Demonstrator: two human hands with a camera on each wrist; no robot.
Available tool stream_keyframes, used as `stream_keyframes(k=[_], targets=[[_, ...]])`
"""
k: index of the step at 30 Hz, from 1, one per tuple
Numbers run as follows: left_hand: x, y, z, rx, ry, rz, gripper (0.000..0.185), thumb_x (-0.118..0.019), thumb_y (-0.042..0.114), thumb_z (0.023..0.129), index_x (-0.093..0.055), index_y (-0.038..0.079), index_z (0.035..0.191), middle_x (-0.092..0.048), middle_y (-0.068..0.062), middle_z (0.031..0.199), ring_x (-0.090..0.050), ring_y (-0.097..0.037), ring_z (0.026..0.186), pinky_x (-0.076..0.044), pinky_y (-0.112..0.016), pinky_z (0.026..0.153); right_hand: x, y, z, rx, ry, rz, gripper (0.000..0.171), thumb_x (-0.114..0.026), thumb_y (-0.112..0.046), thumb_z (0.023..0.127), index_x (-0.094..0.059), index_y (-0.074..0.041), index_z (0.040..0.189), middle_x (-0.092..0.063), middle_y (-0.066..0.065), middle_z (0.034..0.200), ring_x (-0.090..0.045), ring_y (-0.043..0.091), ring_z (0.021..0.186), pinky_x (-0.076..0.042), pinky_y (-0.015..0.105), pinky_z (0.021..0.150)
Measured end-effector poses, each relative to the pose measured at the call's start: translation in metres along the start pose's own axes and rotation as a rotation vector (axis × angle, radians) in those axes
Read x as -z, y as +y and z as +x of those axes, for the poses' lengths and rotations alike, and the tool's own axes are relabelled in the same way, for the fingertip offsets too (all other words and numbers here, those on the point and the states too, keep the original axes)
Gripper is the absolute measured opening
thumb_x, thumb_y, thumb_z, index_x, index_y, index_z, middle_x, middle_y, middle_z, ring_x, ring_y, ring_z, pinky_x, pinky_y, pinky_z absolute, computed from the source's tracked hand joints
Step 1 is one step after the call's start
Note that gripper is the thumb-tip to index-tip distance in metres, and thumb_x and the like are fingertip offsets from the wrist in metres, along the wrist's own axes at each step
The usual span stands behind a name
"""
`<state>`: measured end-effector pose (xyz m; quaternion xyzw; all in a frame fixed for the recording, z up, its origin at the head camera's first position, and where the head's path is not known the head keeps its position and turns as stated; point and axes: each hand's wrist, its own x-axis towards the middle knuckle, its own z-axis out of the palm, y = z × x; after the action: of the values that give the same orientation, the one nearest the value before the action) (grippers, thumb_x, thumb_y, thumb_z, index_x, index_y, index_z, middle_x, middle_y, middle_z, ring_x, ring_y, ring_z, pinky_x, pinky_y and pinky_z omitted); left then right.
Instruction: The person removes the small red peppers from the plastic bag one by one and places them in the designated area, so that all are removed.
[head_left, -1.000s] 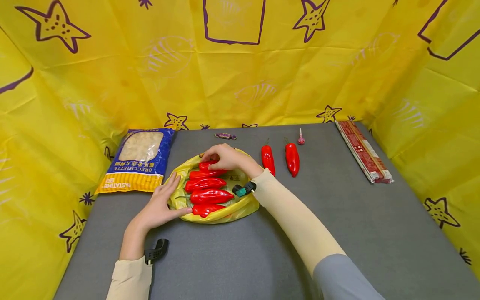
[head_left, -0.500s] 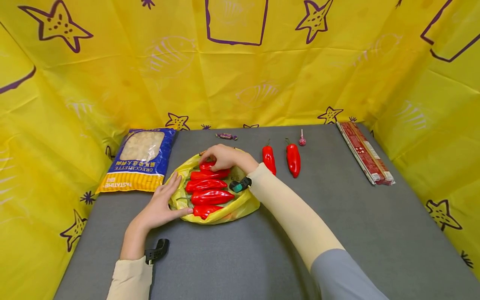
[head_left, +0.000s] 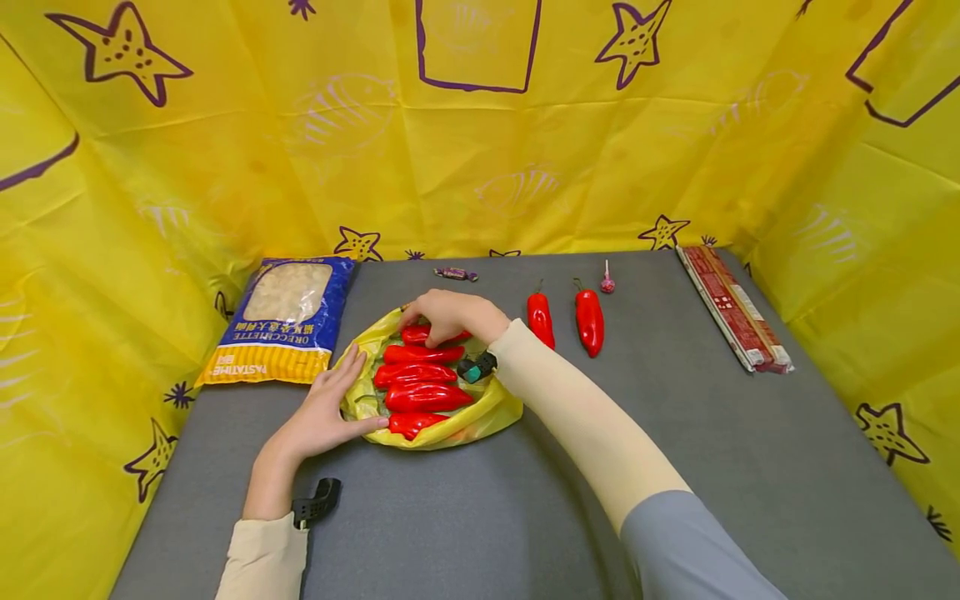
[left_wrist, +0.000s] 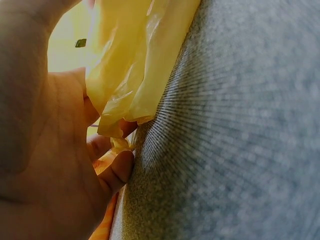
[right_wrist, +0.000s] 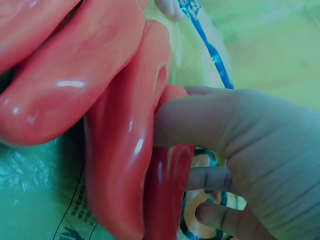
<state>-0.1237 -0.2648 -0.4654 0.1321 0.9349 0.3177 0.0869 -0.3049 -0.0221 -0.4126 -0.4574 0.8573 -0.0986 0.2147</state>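
Red peppers (head_left: pixel 427 397) lie in a rough row in an opened yellow plastic bag (head_left: pixel 480 421). My left hand (head_left: pixel 318 417) holds the bag's left side, thumb over the near rim and fingers spread along the far part. In the left wrist view, the yellow film (left_wrist: pixel 130 60) hides part of those fingers. Reaching into the bag from the right, my right hand (head_left: pixel 457 317) pinches the farthest red pepper (head_left: pixel 414 335). The right wrist view shows its thumb against that pepper (right_wrist: pixel 167 185), next to another pepper (right_wrist: pixel 125 135); some fingers are on the far side, partly hidden.
Two more red peppers (head_left: pixel 589 321) lie on the grey table right of the bag. Behind are a purple-wrapped candy (head_left: pixel 456 273) and a lollipop (head_left: pixel 607 282). A blue and yellow pasta bag (head_left: pixel 277 321) lies left, a long red packet (head_left: pixel 735 308) far right. Yellow cloth walls enclose the table.
My right wrist has shifted slightly left and away. The farthest pepper now shows to the right of the thumb, with a wider gap to its neighbour. My left hand stays on the bag.
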Motion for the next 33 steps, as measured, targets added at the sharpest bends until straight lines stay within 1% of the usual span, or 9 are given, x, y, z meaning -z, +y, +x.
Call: stream_keyframes(k=[8, 13, 18, 22, 24, 28, 31, 33], targets=[[-0.001, -0.002, -0.001, 0.004, 0.005, -0.001, 0.113, -0.082, 0.053, 0.088, -0.019, 0.009, 0.17, -0.003, -0.007, 0.18, -0.018, -0.053, 0.152, -0.025, -0.076, 0.116, -0.001, 0.004, -0.002, 0.028, 0.03, 0.02, 0.054, -0.074, -0.015, 0.094, -0.066, -0.025, 0.146, -0.068, -0.001, 0.142, -0.062, 0.019, 0.127, -0.048, 0.033, 0.11], [-0.001, -0.003, -0.001, 0.015, -0.005, 0.002, 0.113, -0.081, 0.055, 0.089, -0.017, 0.011, 0.171, -0.001, -0.007, 0.18, -0.017, -0.054, 0.152, -0.025, -0.077, 0.116, 0.0, 0.006, -0.007, 0.046, 0.048, 0.036, 0.054, -0.072, -0.015, 0.094, -0.065, -0.023, 0.147, -0.067, -0.001, 0.143, -0.061, 0.019, 0.128, -0.047, 0.033, 0.111], [0.0, -0.003, 0.001, 0.017, -0.019, -0.003, 0.114, -0.079, 0.057, 0.09, -0.013, 0.014, 0.172, 0.001, -0.006, 0.18, -0.014, -0.056, 0.153, -0.023, -0.079, 0.115, 0.004, 0.006, -0.014, 0.039, 0.07, 0.067, 0.053, -0.073, -0.013, 0.094, -0.066, -0.022, 0.146, -0.066, -0.001, 0.146, -0.061, 0.019, 0.128, -0.047, 0.034, 0.111], [0.0, -0.003, 0.003, 0.017, -0.024, -0.003, 0.114, -0.08, 0.056, 0.09, -0.012, 0.014, 0.172, 0.002, -0.005, 0.18, -0.012, -0.058, 0.153, -0.021, -0.08, 0.115, 0.006, 0.006, -0.022, 0.044, 0.086, 0.067, 0.053, -0.072, -0.016, 0.094, -0.066, -0.021, 0.146, -0.065, -0.001, 0.147, -0.062, 0.018, 0.123, -0.048, 0.034, 0.108], [0.002, -0.003, 0.003, 0.019, -0.025, -0.001, 0.114, -0.08, 0.055, 0.09, -0.012, 0.014, 0.172, 0.002, -0.005, 0.18, -0.012, -0.059, 0.153, -0.021, -0.08, 0.115, 0.009, 0.004, -0.026, 0.05, 0.103, 0.067, 0.052, -0.072, -0.016, 0.094, -0.066, -0.021, 0.146, -0.066, -0.001, 0.146, -0.062, 0.018, 0.119, -0.049, 0.033, 0.106], [0.002, -0.004, 0.003, 0.02, -0.028, 0.003, 0.114, -0.08, 0.056, 0.09, -0.012, 0.015, 0.172, 0.003, -0.006, 0.18, -0.01, -0.06, 0.153, -0.019, -0.081, 0.115, 0.012, 0.001, -0.033, 0.055, 0.125, 0.064, 0.051, -0.072, -0.017, 0.094, -0.067, -0.02, 0.145, -0.069, 0.0, 0.14, -0.063, 0.017, 0.113, -0.05, 0.032, 0.101], [0.0, -0.004, 0.004, 0.021, -0.03, 0.002, 0.114, -0.08, 0.055, 0.09, -0.012, 0.015, 0.172, 0.003, -0.006, 0.18, -0.009, -0.06, 0.154, -0.017, -0.081, 0.116, 0.013, 0.001, -0.039, 0.052, 0.13, 0.071, 0.051, -0.072, -0.017, 0.094, -0.066, -0.02, 0.145, -0.07, 0.001, 0.137, -0.063, 0.018, 0.115, -0.051, 0.032, 0.1], [-0.001, -0.004, 0.004, 0.021, -0.032, 0.0, 0.115, -0.08, 0.055, 0.09, -0.011, 0.015, 0.172, 0.003, -0.007, 0.18, -0.008, -0.06, 0.154, -0.016, -0.081, 0.116, 0.013, 0.002, -0.044, 0.048, 0.137, 0.083, 0.051, -0.072, -0.016, 0.094, -0.066, -0.019, 0.145, -0.069, 0.001, 0.138, -0.063, 0.019, 0.118, -0.051, 0.032, 0.102]])
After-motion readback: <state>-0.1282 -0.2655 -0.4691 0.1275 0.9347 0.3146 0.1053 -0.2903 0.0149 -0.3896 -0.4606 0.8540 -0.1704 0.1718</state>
